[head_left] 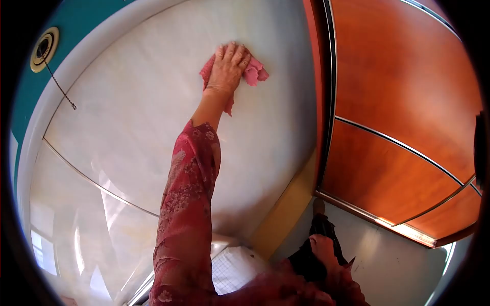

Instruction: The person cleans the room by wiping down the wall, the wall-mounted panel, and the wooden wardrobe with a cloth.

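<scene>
My left hand (228, 66) lies spread over a crumpled pink cloth (255, 72), pressing it against a large, pale glossy panel (132, 92). The cloth's torn-looking edges stick out on both sides of the hand and hang below the wrist. A red patterned sleeve covers most of the stretched-out left arm. Lower down, my right hand (322, 248) rests by the dark trouser leg. Its fingers are too small and unclear to make out.
To the right stand reddish-brown wooden panels (403, 76) with metal strips. A round cream fitting (45, 49) with a dangling chain (60, 86) sits on the teal surface (76, 20). A yellowish strip (286, 204) borders the grey floor (377, 255). White checked fabric (235, 268) lies below.
</scene>
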`<move>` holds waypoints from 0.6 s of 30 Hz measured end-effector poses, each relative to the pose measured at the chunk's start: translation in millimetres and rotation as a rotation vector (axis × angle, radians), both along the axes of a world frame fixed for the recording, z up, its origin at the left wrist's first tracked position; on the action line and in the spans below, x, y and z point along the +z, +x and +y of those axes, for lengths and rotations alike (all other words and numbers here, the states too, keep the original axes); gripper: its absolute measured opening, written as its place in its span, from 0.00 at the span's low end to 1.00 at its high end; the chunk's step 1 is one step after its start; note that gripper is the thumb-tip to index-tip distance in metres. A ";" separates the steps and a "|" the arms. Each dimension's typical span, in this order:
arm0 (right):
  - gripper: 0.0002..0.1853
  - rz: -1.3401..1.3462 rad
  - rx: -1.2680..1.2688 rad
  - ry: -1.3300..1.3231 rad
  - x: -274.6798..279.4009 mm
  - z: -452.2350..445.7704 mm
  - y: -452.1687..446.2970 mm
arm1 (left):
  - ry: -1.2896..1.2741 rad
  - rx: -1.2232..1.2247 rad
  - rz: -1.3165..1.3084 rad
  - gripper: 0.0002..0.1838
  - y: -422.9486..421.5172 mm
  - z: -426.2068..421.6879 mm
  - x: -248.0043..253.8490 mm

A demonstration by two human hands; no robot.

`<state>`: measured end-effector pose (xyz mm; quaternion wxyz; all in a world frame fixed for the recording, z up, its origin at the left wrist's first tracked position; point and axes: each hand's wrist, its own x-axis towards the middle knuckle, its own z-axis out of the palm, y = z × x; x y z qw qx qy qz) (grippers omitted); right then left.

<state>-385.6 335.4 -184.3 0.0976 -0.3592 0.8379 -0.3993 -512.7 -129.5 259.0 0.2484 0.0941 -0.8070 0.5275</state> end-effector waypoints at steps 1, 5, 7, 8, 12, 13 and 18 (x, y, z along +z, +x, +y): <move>0.05 -0.023 0.009 0.031 -0.3 0.2 0.5 | 0.030 0.002 -0.066 0.28 -2.2 0.3 -29.1; 0.04 -0.022 -0.022 0.022 -7.1 -1.1 -5.9 | 0.053 0.053 -0.364 0.29 12.6 3.1 -145.6; 0.04 -0.035 -0.038 0.038 -6.5 -4.2 -6.8 | 0.102 -0.010 -0.445 0.30 33.9 0.3 -200.1; 0.04 -0.030 -0.049 0.027 -5.9 -4.3 -5.6 | 0.104 -0.067 -0.461 0.29 49.9 -3.4 -229.8; 0.03 0.027 -0.051 -0.004 -9.2 -5.3 -8.3 | 0.175 -0.158 -0.648 0.27 119.3 2.9 -309.6; 0.03 0.011 -0.059 -0.005 -9.9 -6.9 -9.0 | 0.172 -0.163 -0.665 0.27 134.8 6.6 -317.8; 0.02 0.039 -0.052 -0.032 -13.5 -7.8 -11.0 | 0.422 0.007 -1.130 0.23 210.5 7.8 -359.8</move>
